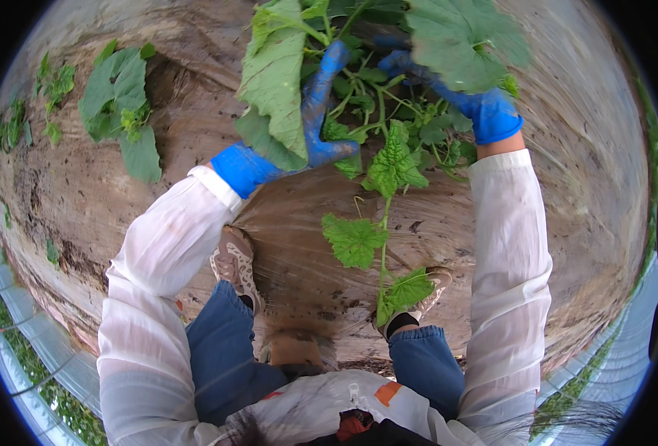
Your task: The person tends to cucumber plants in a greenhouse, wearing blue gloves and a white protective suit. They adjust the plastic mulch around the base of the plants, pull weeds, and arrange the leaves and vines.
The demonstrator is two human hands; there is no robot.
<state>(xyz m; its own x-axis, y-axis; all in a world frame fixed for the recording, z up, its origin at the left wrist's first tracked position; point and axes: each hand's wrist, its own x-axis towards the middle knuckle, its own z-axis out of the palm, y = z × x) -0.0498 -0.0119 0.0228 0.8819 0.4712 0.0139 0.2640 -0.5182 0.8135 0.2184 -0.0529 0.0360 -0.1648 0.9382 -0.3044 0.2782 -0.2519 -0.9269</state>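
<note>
A leafy vine plant (385, 111) with broad lobed leaves grows before me at the top centre. My left hand (318, 122), in a blue glove, is among its stems with the fingers spread; a large leaf (279, 83) hangs over the back of the hand. On the plant's other side, my right hand (446, 83) wears a matching glove and reaches in under another large leaf (465, 42), which hides part of it; whether its fingers hold a stem cannot be told. A long shoot (386, 223) trails from the plant down towards my right shoe.
Soil-smeared plastic film (306, 206) covers the ground. Smaller plants (120, 100) stand at the upper left. My shoes (234, 256) rest on the film, with the shoot's end leaf (410, 289) over the right one. Hooped plastic covers (44, 357) line the lower left rim.
</note>
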